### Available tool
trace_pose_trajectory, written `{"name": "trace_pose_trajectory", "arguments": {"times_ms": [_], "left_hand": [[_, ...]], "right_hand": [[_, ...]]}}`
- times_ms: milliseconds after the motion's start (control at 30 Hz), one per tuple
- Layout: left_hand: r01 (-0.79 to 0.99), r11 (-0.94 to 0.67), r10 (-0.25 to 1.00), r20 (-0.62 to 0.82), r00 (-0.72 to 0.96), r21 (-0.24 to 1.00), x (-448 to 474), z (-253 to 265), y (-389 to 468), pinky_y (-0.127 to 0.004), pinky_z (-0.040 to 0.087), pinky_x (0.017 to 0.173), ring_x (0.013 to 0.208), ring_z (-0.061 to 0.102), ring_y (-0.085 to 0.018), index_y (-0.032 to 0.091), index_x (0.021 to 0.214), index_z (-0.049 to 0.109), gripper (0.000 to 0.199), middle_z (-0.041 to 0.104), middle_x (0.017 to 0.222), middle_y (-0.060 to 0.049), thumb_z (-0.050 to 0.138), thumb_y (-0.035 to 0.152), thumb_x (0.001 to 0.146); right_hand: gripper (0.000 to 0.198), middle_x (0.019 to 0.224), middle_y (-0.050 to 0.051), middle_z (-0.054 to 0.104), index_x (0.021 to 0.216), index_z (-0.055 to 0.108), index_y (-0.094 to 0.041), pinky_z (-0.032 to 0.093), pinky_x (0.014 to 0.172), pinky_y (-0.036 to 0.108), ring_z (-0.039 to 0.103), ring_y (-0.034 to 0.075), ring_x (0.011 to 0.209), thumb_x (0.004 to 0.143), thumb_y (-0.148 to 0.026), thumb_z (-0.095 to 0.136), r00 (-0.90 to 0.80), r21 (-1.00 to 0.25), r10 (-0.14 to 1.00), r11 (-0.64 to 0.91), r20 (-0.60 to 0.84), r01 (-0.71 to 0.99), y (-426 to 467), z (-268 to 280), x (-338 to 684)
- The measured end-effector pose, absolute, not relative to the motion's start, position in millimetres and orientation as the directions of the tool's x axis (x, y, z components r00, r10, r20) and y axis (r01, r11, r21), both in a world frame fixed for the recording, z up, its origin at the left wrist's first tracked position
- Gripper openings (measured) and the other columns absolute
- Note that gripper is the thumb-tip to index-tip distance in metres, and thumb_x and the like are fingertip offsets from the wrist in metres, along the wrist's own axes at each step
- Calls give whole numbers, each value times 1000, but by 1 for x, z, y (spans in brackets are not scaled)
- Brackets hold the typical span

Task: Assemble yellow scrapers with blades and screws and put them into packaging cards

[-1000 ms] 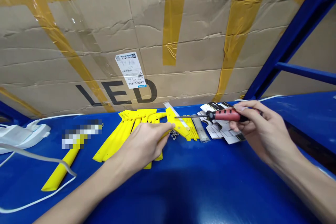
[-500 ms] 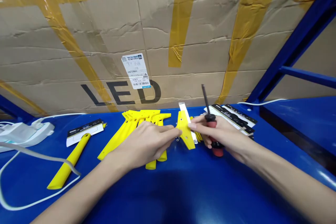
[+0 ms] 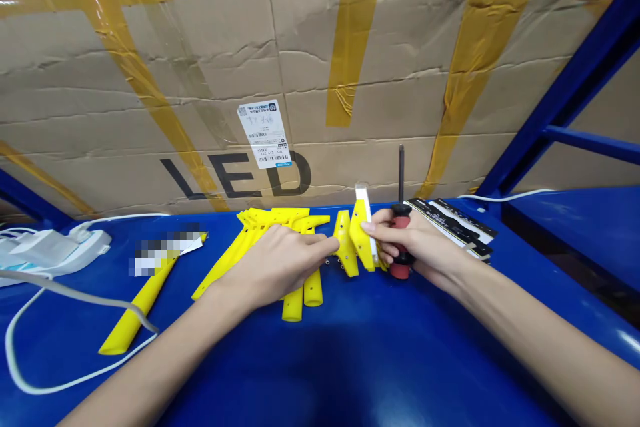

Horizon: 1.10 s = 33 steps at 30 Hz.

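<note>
Fingertips pinched together, my left hand (image 3: 280,259) grips a narrow yellow plastic plate (image 3: 345,247) with small holes, near its upper half. My right hand (image 3: 427,238) pinches a second yellow plate (image 3: 365,240) that has a clear-white strip (image 3: 363,195) along it. The two plates are side by side with a slight gap. A red-and-black screwdriver (image 3: 401,217) also sits in my right hand, shaft pointing up. Below my left hand lie several yellow handles (image 3: 291,303), partly covered by it. Tiny metal parts lie near the left plate.
Packaging cards (image 3: 457,230) lie at the right. On the left are another yellow handle (image 3: 130,313), a white power strip (image 3: 80,257) and a looping cable (image 3: 50,390). A large taped cardboard box (image 3: 210,100) stands behind the blue surface (image 3: 340,373), with a blue frame post (image 3: 525,120) at the right.
The yellow piece between my hands now shows as two separate plates, one in each hand. The right one has shifted slightly up, and the screwdriver has turned more upright.
</note>
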<state>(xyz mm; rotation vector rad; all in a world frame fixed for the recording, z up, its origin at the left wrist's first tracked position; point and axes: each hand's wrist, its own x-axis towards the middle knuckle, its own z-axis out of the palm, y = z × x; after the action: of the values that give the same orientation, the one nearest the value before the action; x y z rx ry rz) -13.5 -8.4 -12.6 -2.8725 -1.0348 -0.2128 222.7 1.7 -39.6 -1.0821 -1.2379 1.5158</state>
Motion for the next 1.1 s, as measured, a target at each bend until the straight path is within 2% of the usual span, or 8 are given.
{"name": "trace_pose_trajectory", "arguments": {"times_ms": [133,233,367,600,733,867,967,1100], "left_hand": [[673,-731,662,123,739,-112,-14,-13,-7,-27,28,55,64,59,-17,31,125,62,42,70,99,-5,43,8,95],[683,-708,679,92,728,-178,-13,-14,-6,-27,34,58,69,61,-18,38,134,56,58,67,115,-7,39,2,92],[721,-676,723,50,689,-155,-11,-13,-7,-29,42,65,81,63,-22,35,137,55,57,66,115,-7,38,4,92],[732,-672,731,58,680,-107,-8,-18,-6,-33,49,72,87,66,-24,37,143,50,65,62,127,-7,39,2,89],[746,-664,741,84,666,-62,-9,-21,-4,-32,48,70,83,66,-22,32,141,50,56,67,115,-5,39,6,93],[812,-583,792,250,557,35,-18,-3,-2,-31,48,71,86,68,-23,24,131,54,32,72,101,-7,42,29,102],[935,-355,883,339,326,26,-34,19,2,-32,42,60,67,65,-23,25,124,54,32,69,77,-3,49,42,98],[981,-183,950,247,192,-58,-51,22,10,-32,39,57,67,65,-27,24,117,54,31,68,74,-4,52,43,93]], "right_hand": [[40,42,-9,43,69,54,-20,35,45,20,39,7,42,67,-41,88,-200,-964,973,-160,-118,-211,-2,-39,228],[38,43,-9,43,73,56,-20,36,45,20,42,7,41,69,-41,87,-179,-959,976,-164,-124,-231,-6,-42,235],[37,43,-9,45,72,56,-20,40,46,21,43,7,41,70,-39,87,-163,-956,980,-151,-112,-252,-9,-44,244],[33,43,-9,45,73,57,-20,41,45,21,41,7,40,70,-32,88,-156,-953,983,-136,-97,-270,-13,-42,245],[32,42,-9,44,72,56,-21,42,47,22,41,7,41,70,-29,87,-163,-958,982,-136,-97,-252,-16,-42,243],[31,45,-8,47,72,57,-20,39,47,22,44,7,42,71,-31,86,-163,-962,980,-149,-113,-229,-15,-44,243],[32,45,-7,48,71,57,-20,37,46,21,44,8,43,70,-33,86,-145,-964,980,-168,-139,-208,-15,-45,243],[34,44,-8,46,70,56,-20,37,46,21,42,7,43,70,-35,87,-157,-968,977,-173,-145,-184,-17,-44,241]]}}
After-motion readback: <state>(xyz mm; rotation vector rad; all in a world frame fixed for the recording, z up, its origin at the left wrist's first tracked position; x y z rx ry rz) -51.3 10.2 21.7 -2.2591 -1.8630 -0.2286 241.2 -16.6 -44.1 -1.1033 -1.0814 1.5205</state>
